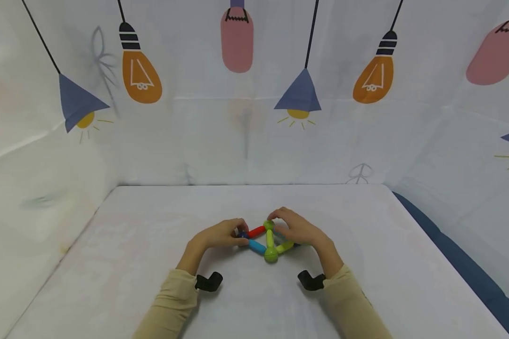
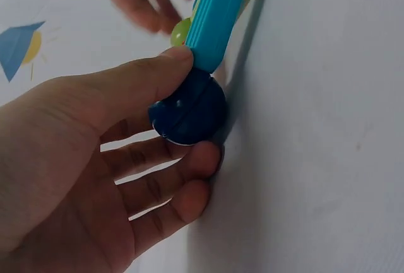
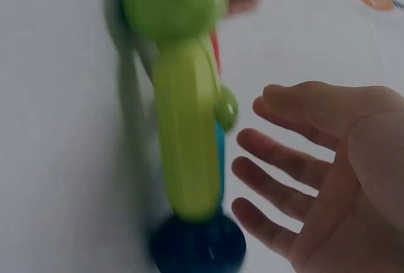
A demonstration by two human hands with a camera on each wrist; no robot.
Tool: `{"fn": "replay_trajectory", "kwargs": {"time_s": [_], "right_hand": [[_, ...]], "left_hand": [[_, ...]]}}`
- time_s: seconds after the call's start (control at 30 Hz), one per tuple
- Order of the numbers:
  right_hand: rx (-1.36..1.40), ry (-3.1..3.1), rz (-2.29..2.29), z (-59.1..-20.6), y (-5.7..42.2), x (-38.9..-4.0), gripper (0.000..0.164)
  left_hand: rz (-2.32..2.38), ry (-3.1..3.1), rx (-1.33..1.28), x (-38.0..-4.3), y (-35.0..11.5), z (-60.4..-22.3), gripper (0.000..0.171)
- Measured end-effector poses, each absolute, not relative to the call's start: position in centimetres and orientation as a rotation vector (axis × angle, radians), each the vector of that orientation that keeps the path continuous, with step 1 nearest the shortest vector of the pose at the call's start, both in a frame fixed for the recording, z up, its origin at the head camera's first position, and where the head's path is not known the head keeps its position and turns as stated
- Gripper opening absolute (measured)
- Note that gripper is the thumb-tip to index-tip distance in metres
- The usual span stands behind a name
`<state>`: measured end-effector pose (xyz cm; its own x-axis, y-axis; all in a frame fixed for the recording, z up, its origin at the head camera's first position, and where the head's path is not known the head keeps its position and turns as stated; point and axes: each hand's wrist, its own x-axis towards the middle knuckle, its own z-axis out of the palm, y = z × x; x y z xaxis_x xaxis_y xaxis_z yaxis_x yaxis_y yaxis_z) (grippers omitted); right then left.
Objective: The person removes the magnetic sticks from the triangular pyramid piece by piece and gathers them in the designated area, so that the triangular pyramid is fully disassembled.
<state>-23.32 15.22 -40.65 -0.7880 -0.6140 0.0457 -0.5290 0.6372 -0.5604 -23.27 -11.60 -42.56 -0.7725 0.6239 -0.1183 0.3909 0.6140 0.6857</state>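
Observation:
A toy frame of thick rods and balls lies on the table between the hands. It has a red rod (image 1: 256, 231), a light blue rod (image 1: 257, 246), yellow-green rods (image 1: 270, 238), a near green ball (image 1: 271, 255) and a far green ball (image 1: 269, 225). At its left corner, the left hand (image 1: 220, 235) holds a dark blue ball (image 2: 189, 109) between thumb and fingers. The right hand (image 1: 299, 228) hovers by the far green ball. In the right wrist view its fingers are spread and loosely bent, apart from the frame. Another dark blue ball (image 3: 199, 244) ends a yellow-green rod.
A white table (image 1: 110, 282) carries the frame. Behind it hangs a white cloth (image 1: 203, 141) printed with lamps and bulbs. Black wrist mounts (image 1: 209, 281) stick out from both sleeves. Dark blue fabric (image 1: 458, 254) runs along the right edge.

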Motion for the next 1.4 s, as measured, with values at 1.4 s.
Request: {"fn": "replay_trajectory", "kwargs": {"time_s": [1.4], "right_hand": [[-1.010, 2.623, -0.617, -40.8, 11.4, -21.3, 0.024]], "left_hand": [[0.938, 2.457, 0.923, -22.7, -11.5, -42.4, 0.038]]}}
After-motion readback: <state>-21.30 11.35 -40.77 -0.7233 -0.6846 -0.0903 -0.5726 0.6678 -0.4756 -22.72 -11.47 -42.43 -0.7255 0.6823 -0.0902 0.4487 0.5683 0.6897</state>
